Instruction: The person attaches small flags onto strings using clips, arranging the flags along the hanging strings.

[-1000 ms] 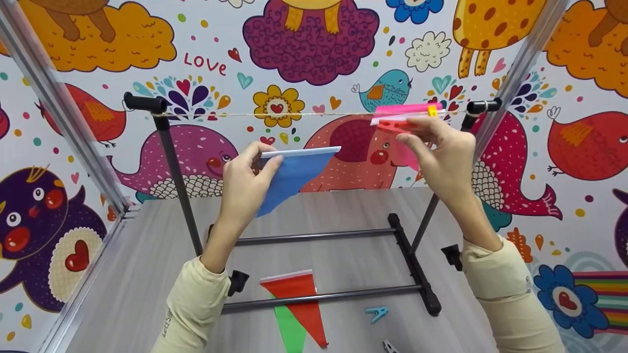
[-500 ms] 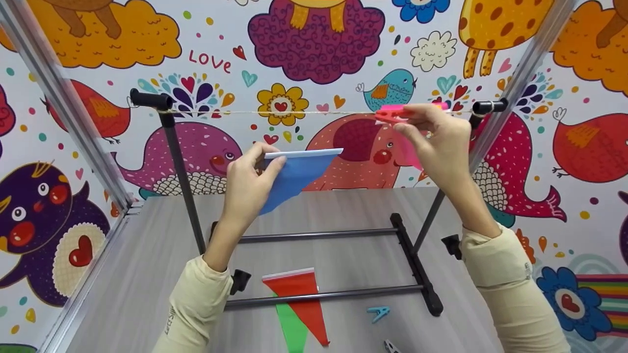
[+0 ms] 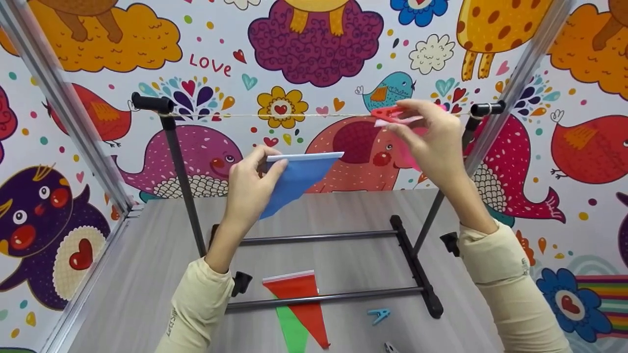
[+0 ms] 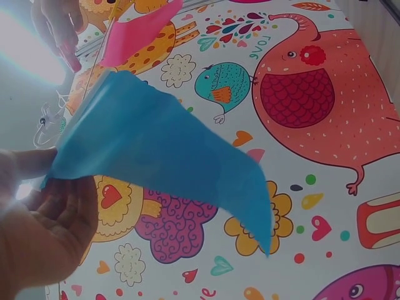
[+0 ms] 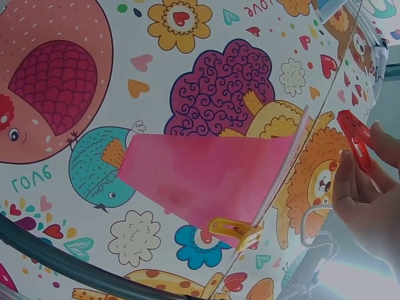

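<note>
My left hand pinches a blue triangular pennant by one end of its white top edge, and the cloth hangs below the string. Between thumb and fingers of my right hand is a red clothespin, level with the string in the head view. The right wrist view has this clothespin apart from the string. A pink pennant hangs on the string, one end of its top edge clipped by a yellow clothespin. In the head view my right hand hides most of that pennant.
The string runs between two posts of a black rack on the table. A red pennant overlaps a green pennant under the front bar. A light blue clothespin and a grey clothespin lie right of them.
My right hand has moved slightly left and up, bringing the red clothespin from below the string to its level. The left hand with the blue pennant has barely moved.
</note>
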A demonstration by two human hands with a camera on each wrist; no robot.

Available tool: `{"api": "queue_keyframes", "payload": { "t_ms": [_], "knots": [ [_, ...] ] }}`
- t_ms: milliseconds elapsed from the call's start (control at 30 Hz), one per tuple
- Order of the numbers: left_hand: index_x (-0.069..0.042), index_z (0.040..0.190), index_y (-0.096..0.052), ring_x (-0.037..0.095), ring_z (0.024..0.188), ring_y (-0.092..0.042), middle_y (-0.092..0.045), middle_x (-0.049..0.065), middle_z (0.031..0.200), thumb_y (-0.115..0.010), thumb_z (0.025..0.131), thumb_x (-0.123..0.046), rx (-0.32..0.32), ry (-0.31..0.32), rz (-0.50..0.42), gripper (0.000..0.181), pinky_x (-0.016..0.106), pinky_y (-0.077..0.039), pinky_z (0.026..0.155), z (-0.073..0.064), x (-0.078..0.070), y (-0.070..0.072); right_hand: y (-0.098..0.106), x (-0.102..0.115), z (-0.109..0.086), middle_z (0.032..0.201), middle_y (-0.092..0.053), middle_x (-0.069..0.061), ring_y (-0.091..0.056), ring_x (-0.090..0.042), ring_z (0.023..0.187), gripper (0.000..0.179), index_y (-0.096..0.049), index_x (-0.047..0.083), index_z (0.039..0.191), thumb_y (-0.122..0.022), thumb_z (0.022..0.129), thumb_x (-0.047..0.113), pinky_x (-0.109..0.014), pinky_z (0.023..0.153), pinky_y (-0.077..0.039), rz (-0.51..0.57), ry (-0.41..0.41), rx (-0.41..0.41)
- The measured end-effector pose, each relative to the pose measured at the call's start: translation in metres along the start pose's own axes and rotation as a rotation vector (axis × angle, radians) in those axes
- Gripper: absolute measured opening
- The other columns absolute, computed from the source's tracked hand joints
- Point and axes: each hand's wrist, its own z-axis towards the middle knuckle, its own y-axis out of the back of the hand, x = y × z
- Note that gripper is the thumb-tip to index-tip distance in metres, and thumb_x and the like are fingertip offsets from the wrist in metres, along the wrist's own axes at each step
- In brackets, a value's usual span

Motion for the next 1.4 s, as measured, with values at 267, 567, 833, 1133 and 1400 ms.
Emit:
{"api": "queue_keyframes", "payload": {
  "t_ms": [267, 567, 833, 1133, 1400],
  "knots": [
    [-0.01, 0.101, -0.068, 0.02, 0.093, -0.068, -0.07, 0.003, 0.102, -0.066, 0.091, -0.024, 0.005, 0.007, -0.007, 0.018, 0.046, -0.053, 0.082, -0.001, 0.0, 0.0, -0.002, 0.003, 0.001, 0.098, -0.068, -0.007, -0.066, -0.019, 0.088, 0.034, -0.068, -0.002, 0.107, -0.08, 0.077, 0.007, -0.022, 0.075, -0.053, 0.052, -0.024, -0.018],
    [-0.007, 0.1, -0.067, 0.017, 0.08, -0.067, -0.07, 0.005, 0.095, -0.066, 0.091, -0.02, 0.003, 0.004, -0.017, 0.015, 0.042, -0.055, 0.078, -0.001, 0.001, 0.001, -0.003, 0.005, 0.002, 0.099, -0.068, -0.007, -0.066, -0.017, 0.088, 0.033, -0.067, -0.003, 0.105, -0.08, 0.075, 0.001, -0.024, 0.078, -0.053, 0.175, -0.139, -0.016],
    [-0.008, 0.1, -0.067, 0.019, 0.091, -0.068, -0.07, 0.005, 0.101, -0.067, 0.091, -0.023, 0.01, 0.028, -0.019, 0.017, 0.047, -0.053, 0.082, -0.001, -0.002, 0.0, -0.005, 0.005, 0.006, 0.097, -0.064, -0.011, -0.064, -0.017, 0.088, 0.035, -0.07, 0.001, 0.108, -0.08, 0.075, 0.0, -0.025, 0.079, -0.053, 0.203, -0.185, -0.026],
    [-0.009, 0.101, -0.067, 0.02, 0.092, -0.068, -0.07, 0.004, 0.101, -0.066, 0.091, -0.023, 0.01, 0.023, -0.022, 0.017, 0.047, -0.053, 0.082, -0.002, -0.002, 0.002, -0.008, 0.004, 0.012, 0.096, -0.066, -0.009, -0.066, -0.016, 0.084, 0.033, -0.069, 0.0, 0.11, -0.077, 0.08, 0.008, -0.023, 0.078, -0.053, 0.187, -0.18, -0.008],
    [-0.008, 0.1, -0.068, 0.02, 0.09, -0.068, -0.07, 0.005, 0.1, -0.067, 0.09, -0.022, 0.007, 0.007, -0.015, 0.017, 0.045, -0.053, 0.082, -0.003, 0.0, 0.002, -0.009, 0.005, 0.013, 0.091, -0.071, -0.008, -0.067, -0.016, 0.081, 0.03, -0.07, -0.001, 0.103, -0.079, 0.076, 0.01, -0.021, 0.075, -0.053, 0.156, -0.148, 0.024]
  ]
}}
